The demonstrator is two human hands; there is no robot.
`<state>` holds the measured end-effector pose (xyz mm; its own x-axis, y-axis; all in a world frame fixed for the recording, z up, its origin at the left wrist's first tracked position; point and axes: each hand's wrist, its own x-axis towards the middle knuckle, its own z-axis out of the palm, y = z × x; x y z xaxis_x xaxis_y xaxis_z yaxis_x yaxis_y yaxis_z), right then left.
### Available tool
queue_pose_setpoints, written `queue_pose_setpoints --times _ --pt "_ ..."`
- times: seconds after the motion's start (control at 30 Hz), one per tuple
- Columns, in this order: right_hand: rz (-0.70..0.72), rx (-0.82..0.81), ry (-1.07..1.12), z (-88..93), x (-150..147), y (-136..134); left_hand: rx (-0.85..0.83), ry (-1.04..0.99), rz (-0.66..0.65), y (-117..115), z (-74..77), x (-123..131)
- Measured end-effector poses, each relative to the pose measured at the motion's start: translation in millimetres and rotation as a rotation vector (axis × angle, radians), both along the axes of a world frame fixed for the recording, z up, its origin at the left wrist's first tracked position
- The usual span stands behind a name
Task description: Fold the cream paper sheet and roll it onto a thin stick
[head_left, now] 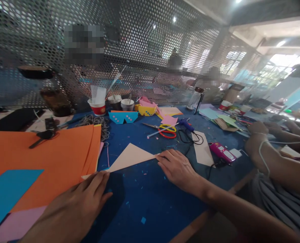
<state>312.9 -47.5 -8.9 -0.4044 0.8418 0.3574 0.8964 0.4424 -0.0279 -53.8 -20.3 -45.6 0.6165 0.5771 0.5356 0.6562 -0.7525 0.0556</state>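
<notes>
A pale peach sheet of paper (132,157), shaped like a triangle with narrow ends, lies on the blue tabletop in front of me. The fingers of my left hand (81,199) press together over its left end, with the thumb apart below the edge. At the opposite end, the fingertips of my right hand (176,168) close on the pointed right corner. Just beyond the paper lie scissors (167,131) with red and yellow handles. A blue glue gun (186,125) with a black cord rests to their right.
Orange sheets (63,152) and a blue sheet (13,189) cover the left side. Farther back are a blue paper mask (123,117), a red-and-white cup (97,108) and a glass bottle (194,98). A magenta device (222,152) lies right; another person's arm (278,162) is beyond it.
</notes>
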Motion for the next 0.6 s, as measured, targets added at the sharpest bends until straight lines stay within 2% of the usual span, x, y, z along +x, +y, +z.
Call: queue_pose_setpoints --times 0.07,0.13,0.3,0.43,0.6 --pt "0.010 0.010 -0.001 -0.4 -0.3 -0.3 0.189 0.122 -0.027 -0.8 -1.9 -1.0" --pt "0.019 0.028 0.009 -1.5 -0.1 -0.2 0.241 0.158 -0.008 -2.0 -6.1 -3.3" --pt "0.020 0.027 0.070 -5.6 2.9 0.7 0.090 0.088 0.049 -6.6 -13.6 -9.4" --pt "0.016 0.022 0.089 -6.8 5.2 -0.9 0.046 0.070 0.049 -9.6 -16.8 -17.3" --pt "0.020 0.027 0.106 -9.0 6.2 -3.0 -0.002 0.072 0.082 -13.4 -28.5 -28.8"
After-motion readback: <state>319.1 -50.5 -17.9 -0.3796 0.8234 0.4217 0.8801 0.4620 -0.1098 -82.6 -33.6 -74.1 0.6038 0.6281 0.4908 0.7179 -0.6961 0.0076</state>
